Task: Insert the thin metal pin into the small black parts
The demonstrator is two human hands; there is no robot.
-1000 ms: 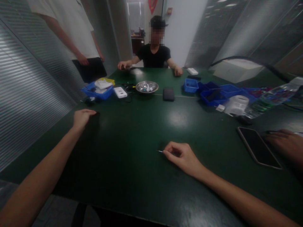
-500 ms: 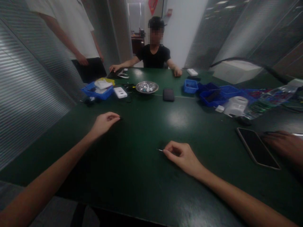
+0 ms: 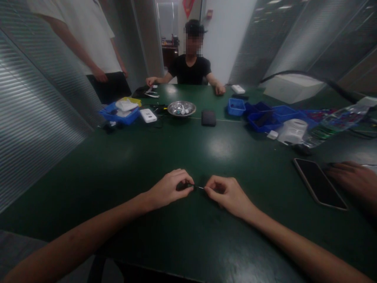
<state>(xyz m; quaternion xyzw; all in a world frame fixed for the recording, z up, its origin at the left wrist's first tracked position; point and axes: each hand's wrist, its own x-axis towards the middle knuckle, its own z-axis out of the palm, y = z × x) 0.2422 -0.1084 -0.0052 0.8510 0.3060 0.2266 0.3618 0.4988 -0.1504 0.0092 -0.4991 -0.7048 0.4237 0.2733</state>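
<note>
Over the middle of the dark green table (image 3: 165, 141), my right hand (image 3: 228, 194) pinches a thin silver needle-like piece (image 3: 201, 187) between thumb and forefinger, its free end pointing left. My left hand (image 3: 169, 188) is closed in a pinch on a small black piece (image 3: 191, 184). The two pieces come together tip to tip between my fingertips. Whether they touch or are joined is too small to tell, and the exact kind of each is not clear.
A metal bowl (image 3: 182, 103) with small white items and a black wallet-like square (image 3: 208, 118) lie farther back. Blue trays (image 3: 236, 107) stand on both sides. At right are a phone (image 3: 319, 184), a plastic bottle (image 3: 332, 124) and another person's hand (image 3: 353, 177). Someone sits opposite; another stands left.
My left hand has moved right and nearer to me, bringing the small black piece up to the silver one. My right hand stays almost still. The seated person's hand, at left, has shifted slightly right.
</note>
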